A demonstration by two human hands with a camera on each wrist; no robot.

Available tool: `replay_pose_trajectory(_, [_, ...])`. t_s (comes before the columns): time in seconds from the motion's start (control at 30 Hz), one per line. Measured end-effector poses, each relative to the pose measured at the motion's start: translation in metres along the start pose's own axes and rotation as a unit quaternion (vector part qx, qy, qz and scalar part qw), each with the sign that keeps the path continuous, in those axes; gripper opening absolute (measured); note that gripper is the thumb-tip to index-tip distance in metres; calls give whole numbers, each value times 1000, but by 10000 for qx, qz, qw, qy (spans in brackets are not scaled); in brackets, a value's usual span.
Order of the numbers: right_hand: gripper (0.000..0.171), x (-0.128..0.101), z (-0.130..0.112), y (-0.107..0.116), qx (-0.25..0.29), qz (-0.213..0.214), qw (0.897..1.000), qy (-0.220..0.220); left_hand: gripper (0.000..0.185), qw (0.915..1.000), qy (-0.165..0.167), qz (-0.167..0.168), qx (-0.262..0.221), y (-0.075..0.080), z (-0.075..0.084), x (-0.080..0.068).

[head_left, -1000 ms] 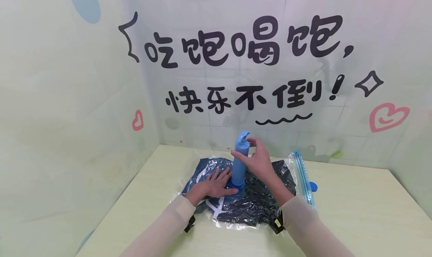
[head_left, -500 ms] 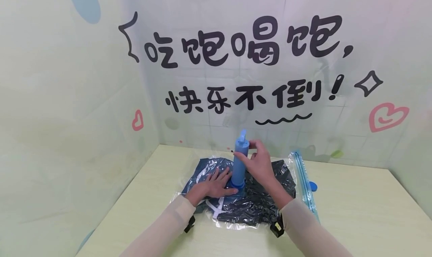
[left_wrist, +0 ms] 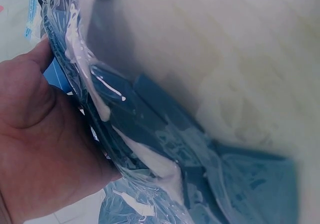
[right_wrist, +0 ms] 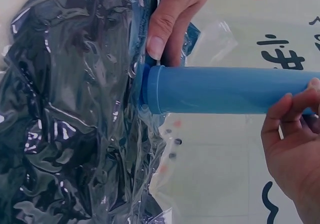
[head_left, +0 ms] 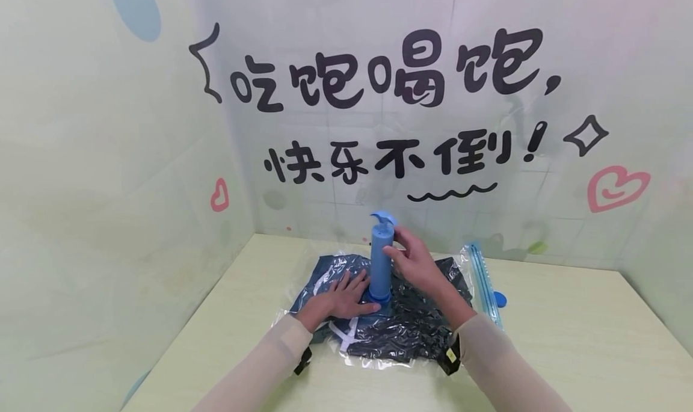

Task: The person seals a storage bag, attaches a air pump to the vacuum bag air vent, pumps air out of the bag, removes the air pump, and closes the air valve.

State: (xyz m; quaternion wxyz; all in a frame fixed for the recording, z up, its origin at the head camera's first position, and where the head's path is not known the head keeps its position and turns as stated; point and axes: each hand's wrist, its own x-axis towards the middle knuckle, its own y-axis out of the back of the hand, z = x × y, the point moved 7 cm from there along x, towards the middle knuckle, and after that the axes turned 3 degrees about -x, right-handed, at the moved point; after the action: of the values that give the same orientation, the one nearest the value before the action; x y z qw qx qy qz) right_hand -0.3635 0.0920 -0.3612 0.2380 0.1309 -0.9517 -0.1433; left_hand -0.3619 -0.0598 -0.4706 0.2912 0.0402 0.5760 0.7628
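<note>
Right hand (head_left: 414, 261) grips the upper part of a blue pump (head_left: 381, 255), its fingers curled around the tube just below the handle at the top. From the right wrist view the same hand (right_wrist: 295, 154) has its fingertips wrapped on the tube (right_wrist: 225, 90), thumb side hidden. The pump stands upright, its lower end seated on the clear plastic bag (head_left: 411, 328) that lies flat on the counter (head_left: 568, 340). Inside the bag is dark folded clothing (head_left: 422, 313) with white stripes showing near the left side, and the plastic is wrinkled tight over it.

The left hand (head_left: 346, 298) lies flat on the bag, fingers straight and spread, pressing the plastic just beside the foot of the pump; its thumb (right_wrist: 159, 37) touches the base of the tube. In the left wrist view the palm (left_wrist: 35, 149) rests against the crinkled plastic (left_wrist: 145, 134) over blue cloth.

To the right of the bag, near its edge, a blue and clear zip strip (head_left: 484, 282) runs along the counter, with a small round blue cap (head_left: 500, 299) just beside it. Behind stands a pale wall (head_left: 379, 99) with black lettering and pink hearts.
</note>
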Motion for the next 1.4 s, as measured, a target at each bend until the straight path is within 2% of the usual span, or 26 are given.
replay_pose_trajectory(0.17, [45,1,2,0,194,-280,9994,-79,81,10000,0,11,24,2,3,-3])
replay_pose_trajectory(0.3, [53,-1,-2,-2,-86,-101,9998,-164,80,10000,34,-10,61,2,3,-5])
replay_pose_trajectory(0.43, [70,-3,-9,-5,-888,589,9935,-403,79,10000,22,-21,66,3,3,-4])
replay_pose_trajectory(0.57, [83,-2,-16,-2,-1630,1598,9719,-568,79,10000,-23,-33,48,3,4,-3])
replay_pose_trajectory(0.67, [79,-2,-18,-1,-1764,2073,9606,-558,79,10000,-49,-32,34,3,4,-3])
replay_pose_trajectory(0.77, [67,-3,-16,1,-1591,2252,9600,-481,80,10000,-66,-32,22,3,5,-4])
replay_pose_trajectory(0.93, [55,-5,-12,3,-1200,2142,9691,-230,79,10000,-38,24,41,3,3,-5])
replay_pose_trajectory(1.13, [49,-8,-9,5,-709,1678,9833,61,79,10000,-47,8,-22,2,4,-6])
replay_pose_trajectory(1.3, [48,-6,-6,5,-266,1195,9924,118,83,9999,-99,48,-19,-1,2,-4])
replay_pose_trajectory(1.4, [46,-5,-10,5,-207,912,9956,83,83,10000,-74,56,3,0,3,-4])
